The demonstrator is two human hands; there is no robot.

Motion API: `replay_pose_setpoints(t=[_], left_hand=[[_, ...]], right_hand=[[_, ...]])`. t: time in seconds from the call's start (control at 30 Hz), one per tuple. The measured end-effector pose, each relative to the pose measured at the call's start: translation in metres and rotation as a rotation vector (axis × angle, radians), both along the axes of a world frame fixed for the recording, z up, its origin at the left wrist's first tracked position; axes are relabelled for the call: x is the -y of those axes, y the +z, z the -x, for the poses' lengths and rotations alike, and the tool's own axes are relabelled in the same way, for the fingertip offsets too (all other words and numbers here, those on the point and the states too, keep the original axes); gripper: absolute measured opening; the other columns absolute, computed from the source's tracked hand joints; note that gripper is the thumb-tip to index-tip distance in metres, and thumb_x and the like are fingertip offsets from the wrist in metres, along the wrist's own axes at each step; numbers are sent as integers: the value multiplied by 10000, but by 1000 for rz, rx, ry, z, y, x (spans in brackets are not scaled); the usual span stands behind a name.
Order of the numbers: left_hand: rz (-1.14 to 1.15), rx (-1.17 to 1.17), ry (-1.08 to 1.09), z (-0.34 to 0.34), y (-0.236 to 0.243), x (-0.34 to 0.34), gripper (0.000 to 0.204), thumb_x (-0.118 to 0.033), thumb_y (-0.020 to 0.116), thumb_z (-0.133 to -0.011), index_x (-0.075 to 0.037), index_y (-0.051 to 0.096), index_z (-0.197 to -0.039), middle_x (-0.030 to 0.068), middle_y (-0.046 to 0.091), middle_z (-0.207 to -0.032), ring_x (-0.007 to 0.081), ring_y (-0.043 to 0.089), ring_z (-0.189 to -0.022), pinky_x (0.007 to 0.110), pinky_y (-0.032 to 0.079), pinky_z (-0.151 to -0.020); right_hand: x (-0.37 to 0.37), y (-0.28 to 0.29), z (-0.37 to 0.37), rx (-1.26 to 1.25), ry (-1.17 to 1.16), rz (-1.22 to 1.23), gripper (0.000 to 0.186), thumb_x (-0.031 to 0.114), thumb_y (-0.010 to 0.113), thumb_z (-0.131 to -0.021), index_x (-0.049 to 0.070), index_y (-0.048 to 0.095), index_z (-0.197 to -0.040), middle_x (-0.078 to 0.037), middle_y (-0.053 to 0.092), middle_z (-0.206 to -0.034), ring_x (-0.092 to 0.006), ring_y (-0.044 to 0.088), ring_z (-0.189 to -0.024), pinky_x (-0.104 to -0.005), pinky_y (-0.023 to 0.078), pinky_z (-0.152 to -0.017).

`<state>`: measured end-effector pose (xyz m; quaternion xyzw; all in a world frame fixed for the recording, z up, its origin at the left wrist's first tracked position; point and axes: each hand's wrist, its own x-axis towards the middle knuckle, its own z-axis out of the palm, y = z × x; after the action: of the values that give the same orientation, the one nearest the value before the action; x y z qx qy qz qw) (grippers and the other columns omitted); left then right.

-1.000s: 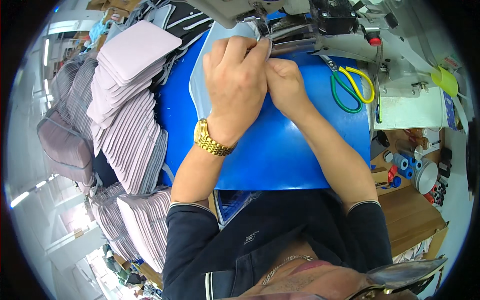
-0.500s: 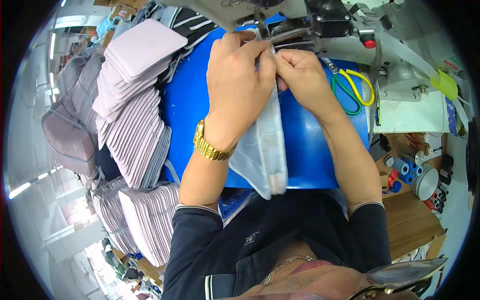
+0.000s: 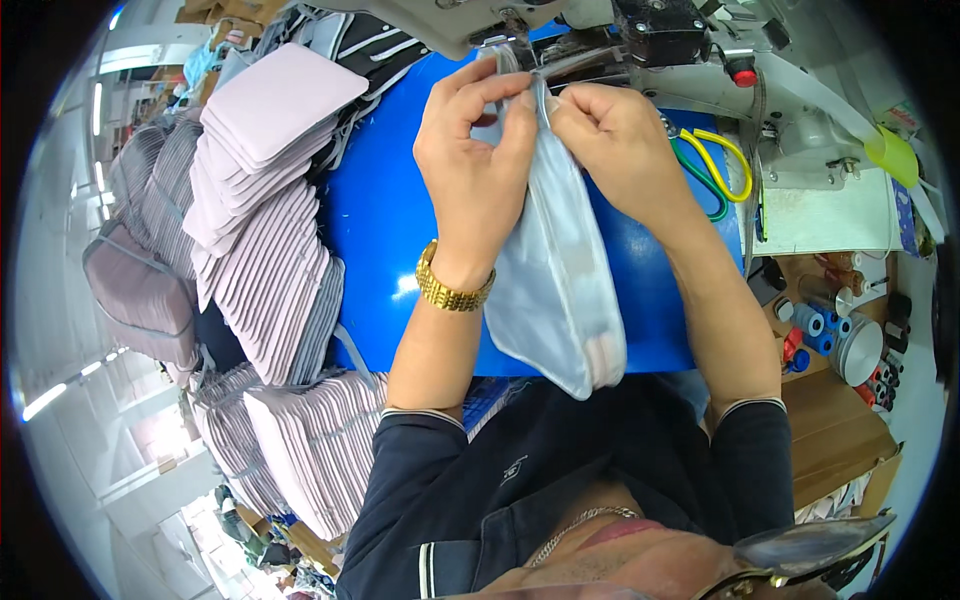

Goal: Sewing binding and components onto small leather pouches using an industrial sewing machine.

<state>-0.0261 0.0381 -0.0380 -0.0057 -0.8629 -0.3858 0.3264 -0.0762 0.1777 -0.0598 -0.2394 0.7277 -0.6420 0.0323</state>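
A pale grey fabric piece [image 3: 560,290] hangs down over the blue table top [image 3: 375,225], its top edge raised toward the sewing machine [image 3: 600,30]. My left hand [image 3: 475,165], with a gold watch on the wrist, pinches the upper edge of the fabric from the left. My right hand [image 3: 620,150] pinches the same edge from the right, its fingertips nearly meeting the left ones just below the machine's needle area.
Stacks of pale pink and striped fabric pieces [image 3: 260,230] fill the left side. Scissors with green and yellow handles [image 3: 715,170] lie to the right of my hands. Thread spools [image 3: 815,330] sit in a box at the lower right.
The fabric lay flat under both hands a second ago. Both hands have lifted it by its top edge, so it now hangs folded toward me.
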Motion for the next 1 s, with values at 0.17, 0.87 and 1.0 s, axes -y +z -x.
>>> replay_pose_setpoints(t=[0.17, 0.87, 1.0], left_hand=[[-181, -1, 15, 9, -6, 9, 248, -79, 686, -832, 5, 653, -1062, 108, 669, -1036, 179, 632, -898, 292, 518, -720], [-508, 136, -60, 60, -25, 60, 285, -226, 562, -984, 8, 609, -1138, 32, 642, -1025, 84, 539, -922, 251, 448, -789], [-483, 41, 47, 28, -28, 46, 270, -264, 533, -1018, -8, 613, -1046, 22, 622, -961, 77, 530, -846, 234, 440, -748]], right_hand=[[-12, 2, -22, 107, 56, -25, 393, 271, 608, -933, -29, 521, -694, -137, 423, -542, -177, 385, -487, -360, 334, -475], [-80, 31, -8, 167, 16, 148, 234, 224, 668, -935, 31, 673, -802, -9, 649, -683, -57, 592, -628, -205, 470, -599], [-110, 41, 20, -3, -120, 88, 247, 215, 660, -942, 19, 662, -792, -15, 635, -672, -72, 596, -614, -210, 480, -599]])
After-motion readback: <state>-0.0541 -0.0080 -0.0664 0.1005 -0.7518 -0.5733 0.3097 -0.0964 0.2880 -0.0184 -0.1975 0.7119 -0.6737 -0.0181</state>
